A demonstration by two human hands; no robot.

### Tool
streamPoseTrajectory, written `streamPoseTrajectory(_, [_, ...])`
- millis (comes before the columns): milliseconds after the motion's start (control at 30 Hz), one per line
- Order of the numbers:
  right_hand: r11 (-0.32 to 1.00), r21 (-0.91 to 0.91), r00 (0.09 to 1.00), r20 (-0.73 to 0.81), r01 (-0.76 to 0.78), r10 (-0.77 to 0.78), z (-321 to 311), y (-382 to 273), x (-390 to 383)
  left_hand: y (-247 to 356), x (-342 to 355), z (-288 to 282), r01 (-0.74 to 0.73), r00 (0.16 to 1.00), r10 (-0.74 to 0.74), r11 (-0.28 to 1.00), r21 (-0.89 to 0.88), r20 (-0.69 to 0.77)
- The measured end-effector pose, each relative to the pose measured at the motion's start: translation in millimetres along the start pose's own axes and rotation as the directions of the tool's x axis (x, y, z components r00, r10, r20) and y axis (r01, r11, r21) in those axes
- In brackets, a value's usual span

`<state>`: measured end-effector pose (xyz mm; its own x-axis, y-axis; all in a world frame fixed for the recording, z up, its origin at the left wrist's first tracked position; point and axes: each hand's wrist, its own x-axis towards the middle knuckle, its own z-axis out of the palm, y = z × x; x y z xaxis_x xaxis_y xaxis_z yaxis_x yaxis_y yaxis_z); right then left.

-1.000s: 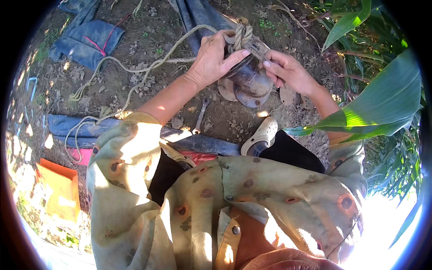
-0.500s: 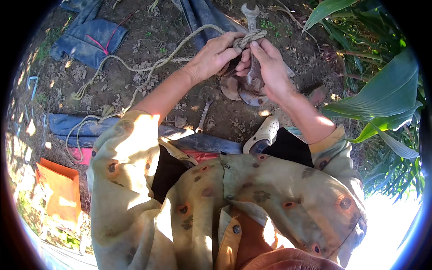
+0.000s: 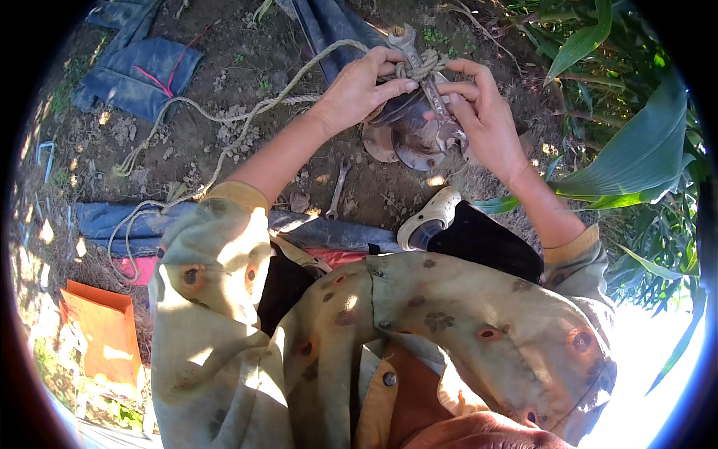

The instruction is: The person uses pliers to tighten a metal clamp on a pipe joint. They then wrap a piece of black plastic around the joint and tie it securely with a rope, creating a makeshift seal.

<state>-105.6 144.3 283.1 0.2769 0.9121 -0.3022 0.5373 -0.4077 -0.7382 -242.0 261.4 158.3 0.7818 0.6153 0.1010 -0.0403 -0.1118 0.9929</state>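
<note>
A grey double-ended open wrench (image 3: 434, 97) slants across the spot between my hands, its upper jaw pointing up and left. Beige rope (image 3: 423, 66) is wound and knotted around the wrench's shaft. My left hand (image 3: 364, 84) grips the rope just left of the knot, with its thumb stretched along the near side. On the other side, my right hand (image 3: 482, 112) is around the lower part of the wrench, one fingertip showing past the shaft. Its index finger reaches up to the rope's right side. Some fingertips are hidden.
Round metal discs (image 3: 416, 146) sit on the soil under my hands. Nearer lies a second wrench (image 3: 339, 191). Loose rope (image 3: 247, 118) loops leftward past blue cloth (image 3: 138, 78). An orange container (image 3: 105, 333) stands lower left. Broad green leaves (image 3: 636, 157) crowd the right.
The wrench has tilted from nearly upright, its lower end swinging right. My right hand has shifted right and lower, its index finger now extended toward the knot. My left hand stays at the rope.
</note>
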Motion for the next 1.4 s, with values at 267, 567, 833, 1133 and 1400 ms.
streamPoseTrajectory(267, [0.453,-0.739,0.821,0.232,0.498,-0.522,-8.1,19.4,27.1,-2.5,0.9,0.4,0.006,1.000,-0.006,1.000,-0.003,0.005])
streamPoseTrajectory(567, [-0.044,-0.604,0.419,0.601,0.795,-0.680,-24.6,16.2,90.1,-6.2,-8.4,-2.7,0.016,0.999,-0.028,0.965,-0.261,-0.039])
streamPoseTrajectory(833, [-0.042,-0.560,0.433,0.683,0.827,-0.588,-29.2,29.2,93.7,-2.8,-44.5,-21.1,0.026,0.999,-0.010,0.920,0.392,-0.042])
streamPoseTrajectory(1133, [-0.011,-0.499,0.369,0.654,0.866,-0.661,-26.4,28.8,94.1,17.8,-30.1,-27.9,0.027,0.999,0.019,0.560,0.828,-0.045])
streamPoseTrajectory(1400, [0.015,-0.497,0.404,0.687,0.868,-0.604,-25.2,27.6,94.7,13.2,-11.4,-28.7,-0.142,0.942,0.313,0.049,0.989,0.120])
